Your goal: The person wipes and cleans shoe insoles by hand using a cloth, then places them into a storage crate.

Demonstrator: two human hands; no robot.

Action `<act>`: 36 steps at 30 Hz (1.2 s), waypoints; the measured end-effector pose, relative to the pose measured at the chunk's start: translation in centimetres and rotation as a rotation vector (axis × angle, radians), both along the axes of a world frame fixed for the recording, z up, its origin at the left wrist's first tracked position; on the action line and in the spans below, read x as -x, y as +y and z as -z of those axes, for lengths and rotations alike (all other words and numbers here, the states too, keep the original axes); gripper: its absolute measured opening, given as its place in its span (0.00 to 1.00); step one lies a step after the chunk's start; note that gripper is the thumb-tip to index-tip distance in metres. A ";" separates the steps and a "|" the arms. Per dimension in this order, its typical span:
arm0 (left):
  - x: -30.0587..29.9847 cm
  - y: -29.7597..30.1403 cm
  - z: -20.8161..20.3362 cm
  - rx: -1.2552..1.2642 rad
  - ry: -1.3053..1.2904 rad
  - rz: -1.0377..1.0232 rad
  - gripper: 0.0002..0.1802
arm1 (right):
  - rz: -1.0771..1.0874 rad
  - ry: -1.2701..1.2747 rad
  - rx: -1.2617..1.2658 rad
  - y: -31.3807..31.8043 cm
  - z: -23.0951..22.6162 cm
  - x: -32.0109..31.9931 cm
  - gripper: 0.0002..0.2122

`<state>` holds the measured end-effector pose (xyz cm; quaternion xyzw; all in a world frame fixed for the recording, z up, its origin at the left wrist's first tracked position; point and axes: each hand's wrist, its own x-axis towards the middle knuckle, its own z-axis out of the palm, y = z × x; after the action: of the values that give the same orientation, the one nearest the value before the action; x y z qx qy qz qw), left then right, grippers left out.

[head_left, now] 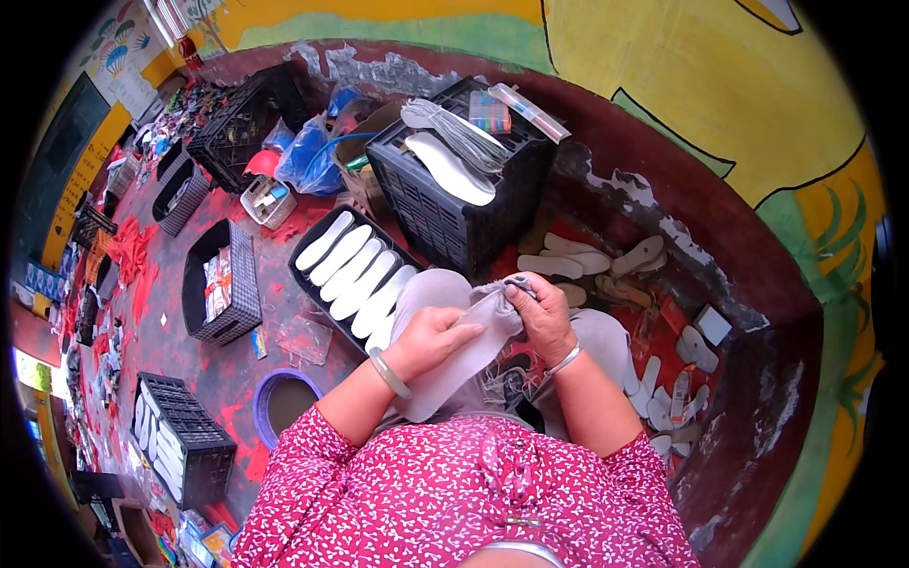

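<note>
Over my lap, both hands hold a long pale insole-shaped piece [443, 386], with grey cloth [504, 292] bunched at its upper end. My left hand [433, 343] is closed round the middle of the piece, thumb on top. Its lower end hangs down by my left wrist. At the bunched end, the fingers of my right hand [543, 316] pinch the grey cloth. Whether a needle or thread is in those fingers is too small to tell. Loose threads [502, 383] lie just below, between my legs.
A dark basket of white insoles [346, 260] stands left of my knees. Ahead, a black crate [426, 222] bears a white insole [450, 168] and a grey bundle [454, 128]. Soles [568, 257] lie by the right wall. A purple basin [270, 407] sits at left.
</note>
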<state>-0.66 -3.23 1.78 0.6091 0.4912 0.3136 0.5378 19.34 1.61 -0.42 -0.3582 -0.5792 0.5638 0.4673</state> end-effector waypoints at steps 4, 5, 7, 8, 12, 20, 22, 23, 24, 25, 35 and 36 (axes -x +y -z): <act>-0.1 0.4 -0.1 0.481 -0.441 0.071 0.26 | 0.058 0.167 0.115 1.6 1.0 -1.1 0.08; -0.5 0.4 -1.0 0.644 -0.663 0.110 0.28 | 0.011 0.251 0.112 2.0 0.9 -1.5 0.09; -0.4 0.4 -0.5 0.819 -0.949 0.255 0.30 | 0.002 0.283 0.063 2.0 1.0 -1.7 0.09; -0.3 0.4 0.5 0.843 -0.951 0.330 0.29 | -0.009 0.301 0.039 2.0 1.0 -1.7 0.09; -0.6 -0.2 2.8 0.908 -1.012 0.436 0.23 | 0.003 0.268 0.019 1.9 0.6 -1.7 0.09; -1.6 -0.3 0.9 0.740 -0.920 -0.008 0.13 | 0.309 0.625 0.207 3.6 0.3 -3.4 0.14; -0.7 0.2 2.3 0.568 -0.801 -0.124 0.13 | 0.345 0.749 0.338 4.3 0.2 -4.8 0.14; -0.6 0.4 2.2 0.451 -0.773 -0.222 0.12 | 0.283 0.759 0.368 4.7 0.6 -5.1 0.16; -0.5 0.7 2.0 0.333 -0.743 -0.319 0.11 | 0.223 0.756 0.409 4.7 1.1 -5.1 0.17; -0.4 1.1 1.5 0.210 -0.719 -0.340 0.10 | 0.163 0.752 0.450 4.5 1.7 -4.9 0.18; -2.2 1.5 4.2 -0.117 -0.289 -0.221 0.08 | -0.160 0.422 0.409 2.4 0.1 -2.1 0.19; -2.4 1.7 4.1 -0.105 -0.273 -0.191 0.08 | -0.151 0.355 0.405 2.5 0.1 -2.3 0.18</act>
<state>1.72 -1.55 -2.31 0.5390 0.4522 0.4681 0.5347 21.68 4.15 -0.53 -0.2958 -0.3887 0.7551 0.4372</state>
